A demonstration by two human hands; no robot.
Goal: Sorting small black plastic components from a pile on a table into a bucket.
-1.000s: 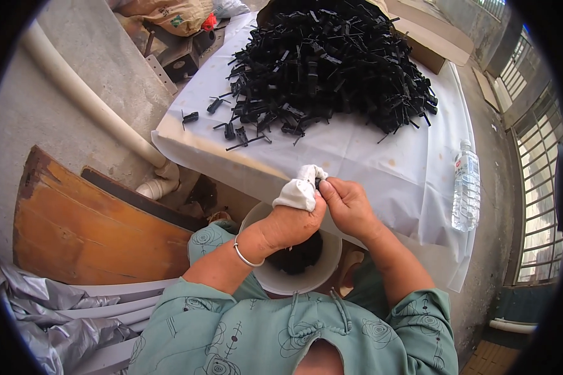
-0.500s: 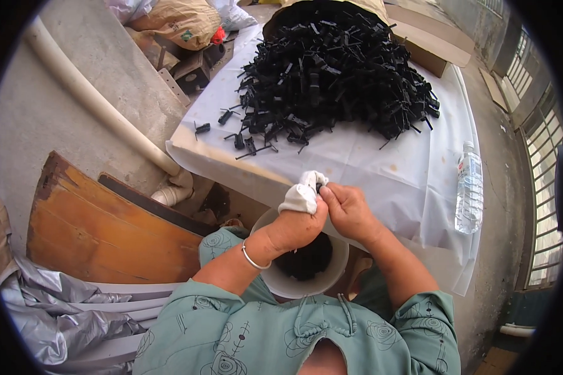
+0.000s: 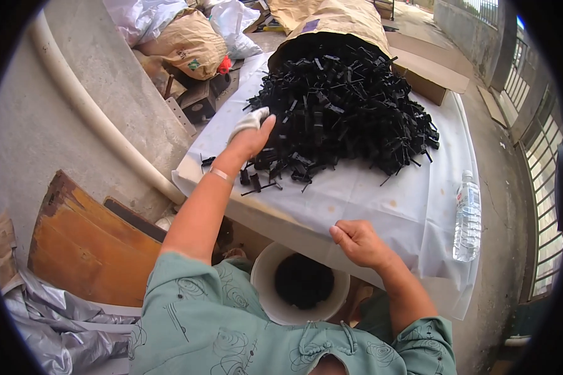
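Note:
My left hand [image 3: 250,137], its fingers covered by a white cloth glove [image 3: 249,121] and its thumb bare, reaches to the left edge of a big heap of small black plastic parts [image 3: 350,106]. The thumb stands a little apart from the gloved fingers, and I see nothing held between them. My right hand [image 3: 361,242] is closed above the table's front edge, thumb pressed against the curled fingers; whatever may be inside is hidden. Below, between my knees, a white bucket [image 3: 261,281] holds a dark mass of black pieces [image 3: 303,281].
A white plastic sheet [image 3: 369,200] covers the table. The heap spills from a brown paper sack [image 3: 338,28], beside a cardboard box [image 3: 425,69]. At right stands a clear water bottle [image 3: 466,219]. A pale pipe [image 3: 100,109] and an orange-brown wooden board [image 3: 94,244] lie left.
My hands have parted: the left has gone forward and left to the heap, the right has drawn slightly back and right. The black piece between them no longer shows. The bucket is uncovered.

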